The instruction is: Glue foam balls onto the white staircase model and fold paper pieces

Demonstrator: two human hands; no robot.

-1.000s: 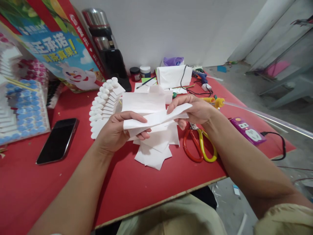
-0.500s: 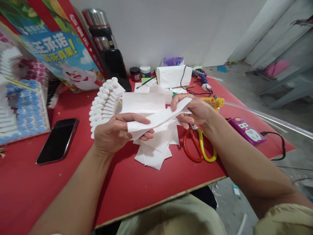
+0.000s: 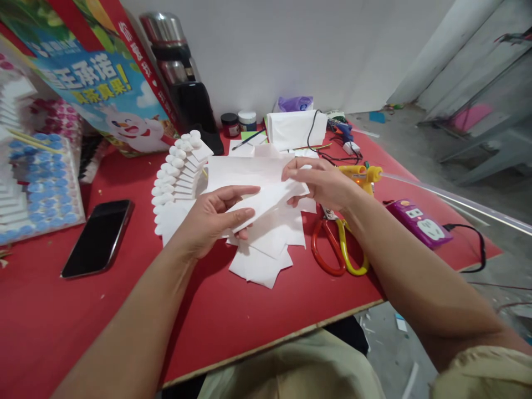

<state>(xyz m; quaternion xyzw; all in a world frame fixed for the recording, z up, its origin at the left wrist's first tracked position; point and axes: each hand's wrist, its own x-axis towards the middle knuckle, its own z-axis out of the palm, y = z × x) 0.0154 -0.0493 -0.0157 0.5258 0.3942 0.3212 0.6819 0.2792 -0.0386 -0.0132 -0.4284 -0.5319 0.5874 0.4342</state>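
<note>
A folded strip of white paper is held in the air between my two hands. My left hand grips its left end, thumb along the near side and some fingers underneath. My right hand pinches the strip's right end, with the fingertips partly hidden behind it. Beneath lie several loose white paper pieces, overlapping on the red table. Close to my right wrist are scissors with one red and one yellow handle; their blades are mostly hidden.
A yellow glue gun with a long clear stick lies at the right, near a purple power socket. White rounded pieces on card strips fan out at left. A phone, printed box and flask stand or lie further left.
Both hands have come closer together and the paper strip has turned, showing more of its flat face. My left thumb now lies along the near side; my right hand has shifted left.
</note>
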